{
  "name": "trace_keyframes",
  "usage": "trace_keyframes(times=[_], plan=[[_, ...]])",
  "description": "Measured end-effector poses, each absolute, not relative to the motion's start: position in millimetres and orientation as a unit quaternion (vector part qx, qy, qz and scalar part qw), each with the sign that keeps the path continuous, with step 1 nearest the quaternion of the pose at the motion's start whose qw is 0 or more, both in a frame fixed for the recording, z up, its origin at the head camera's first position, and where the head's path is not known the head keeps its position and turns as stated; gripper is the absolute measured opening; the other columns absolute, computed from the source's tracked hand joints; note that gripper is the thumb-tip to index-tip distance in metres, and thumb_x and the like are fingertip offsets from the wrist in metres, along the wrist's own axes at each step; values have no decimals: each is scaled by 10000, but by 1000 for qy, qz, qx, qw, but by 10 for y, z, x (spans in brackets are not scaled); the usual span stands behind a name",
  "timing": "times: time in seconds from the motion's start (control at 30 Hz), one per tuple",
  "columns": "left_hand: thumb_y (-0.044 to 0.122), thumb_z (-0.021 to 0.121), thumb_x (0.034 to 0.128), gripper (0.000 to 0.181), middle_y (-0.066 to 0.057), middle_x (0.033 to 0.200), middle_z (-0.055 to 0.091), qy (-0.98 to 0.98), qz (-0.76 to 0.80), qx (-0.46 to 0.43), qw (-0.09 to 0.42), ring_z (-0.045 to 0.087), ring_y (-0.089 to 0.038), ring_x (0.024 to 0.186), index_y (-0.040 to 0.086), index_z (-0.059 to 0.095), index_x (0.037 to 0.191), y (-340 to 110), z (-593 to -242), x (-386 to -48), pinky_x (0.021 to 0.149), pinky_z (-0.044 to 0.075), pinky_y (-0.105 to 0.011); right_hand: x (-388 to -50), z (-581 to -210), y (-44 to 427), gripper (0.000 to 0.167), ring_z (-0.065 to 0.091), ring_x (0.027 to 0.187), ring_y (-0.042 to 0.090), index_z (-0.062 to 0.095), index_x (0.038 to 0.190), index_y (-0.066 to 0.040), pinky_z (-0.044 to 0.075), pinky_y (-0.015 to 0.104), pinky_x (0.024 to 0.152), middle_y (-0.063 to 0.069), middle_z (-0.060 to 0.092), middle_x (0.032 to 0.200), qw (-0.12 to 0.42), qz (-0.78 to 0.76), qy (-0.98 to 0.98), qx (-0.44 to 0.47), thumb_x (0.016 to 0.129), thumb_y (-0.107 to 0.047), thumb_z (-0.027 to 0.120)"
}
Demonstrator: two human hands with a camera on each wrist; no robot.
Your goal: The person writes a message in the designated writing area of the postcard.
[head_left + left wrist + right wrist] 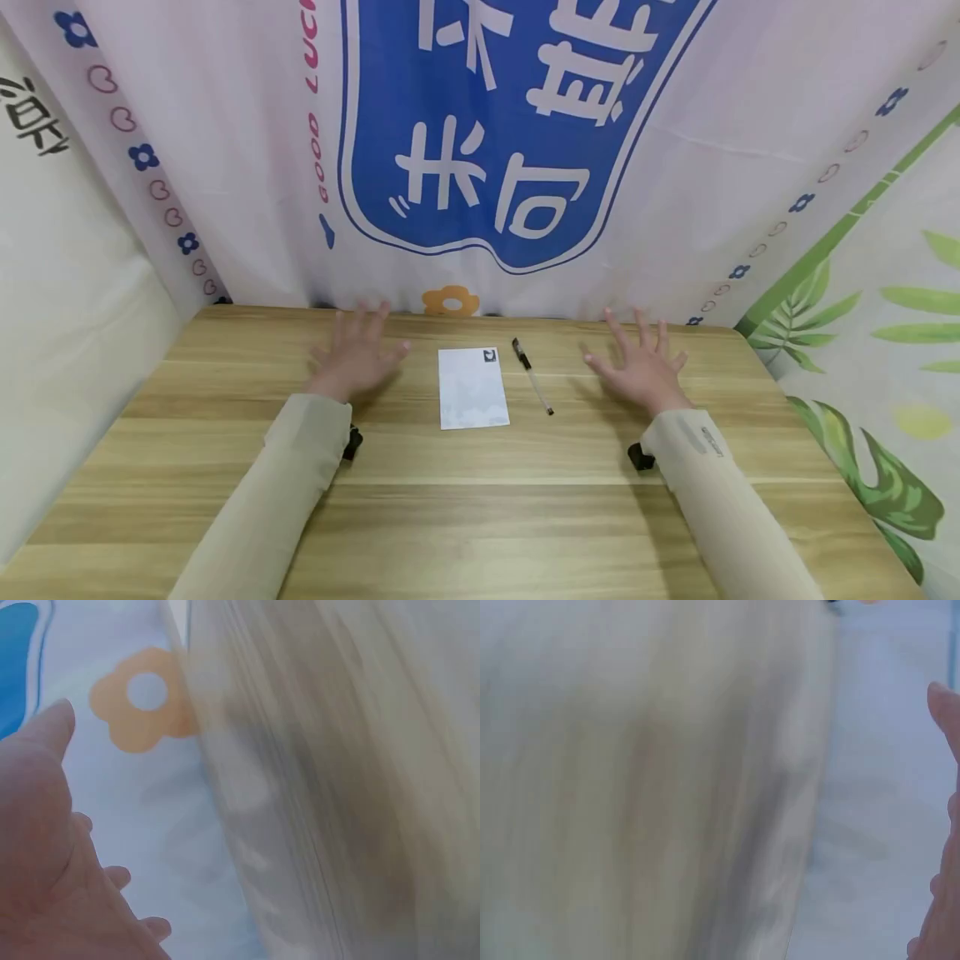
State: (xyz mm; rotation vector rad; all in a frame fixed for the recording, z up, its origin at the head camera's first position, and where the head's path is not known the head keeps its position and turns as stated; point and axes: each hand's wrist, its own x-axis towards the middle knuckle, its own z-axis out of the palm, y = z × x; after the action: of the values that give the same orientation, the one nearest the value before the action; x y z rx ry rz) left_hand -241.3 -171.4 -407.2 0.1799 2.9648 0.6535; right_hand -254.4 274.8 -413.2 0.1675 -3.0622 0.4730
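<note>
A white paper pad with a small dark stamp-like mark in its top right corner lies on the wooden table. Just right of it lies a pen with a black cap and a clear barrel, slightly slanted. The left hand, fingers spread, is left of the pad and holds nothing. On the pen's right side the right hand is spread likewise, also with nothing in it. Close up, the left hand and the right hand show extended thumbs in the wrist views.
Behind the table's far edge hangs a light cloth with a blue panel, white characters and an orange flower. Cloth with green leaves hangs at the right, plain white cloth at the left. Black wrist devices show below the cuffs.
</note>
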Motion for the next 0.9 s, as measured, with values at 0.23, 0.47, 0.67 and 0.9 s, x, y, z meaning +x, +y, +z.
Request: trace_keyframes(times=[0.23,0.47,0.67,0.9], plan=[[779,242,956,900,-129,1690,-139,967,241,72,34,-159,-501,1494,274,-45,1643,-1544,-4127,-2366,983,20,-881,-2496,-4121,2636,867,-235,1457,533,83,1638,-375,-156,856,934,120,-158,1686,33,193,-980,46,931,-798,354],[604,405,1035,823,-163,1693,-53,946,308,96,-21,-49,-499,1512,185,54,1650,-1422,-4146,-2332,1019,94,-863,-2455,-4168,2412,794,-150,1484,533,137,1632,-385,-30,872,994,147,-111,1689,41,229,-972,31,959,-769,308],[440,445,1077,714,-185,1681,51,901,410,118,-81,76,-447,1521,113,146,1637,-1323,-4163,-2299,1139,181,-719,-2437,-4280,2223,683,57,1491,498,267,1624,-265,182,796,1074,214,88,1668,79,314,-946,27,1040,-601,381],[367,435,1095,594,-141,1644,260,848,494,128,-144,245,-337,1504,83,300,1599,-1211,-4213,-2241,1206,221,-546,-2386,-4285,2056,530,289,1405,440,422,1535,-104,339,647,1100,241,336,1519,85,388,-918,20,1061,-327,507]])
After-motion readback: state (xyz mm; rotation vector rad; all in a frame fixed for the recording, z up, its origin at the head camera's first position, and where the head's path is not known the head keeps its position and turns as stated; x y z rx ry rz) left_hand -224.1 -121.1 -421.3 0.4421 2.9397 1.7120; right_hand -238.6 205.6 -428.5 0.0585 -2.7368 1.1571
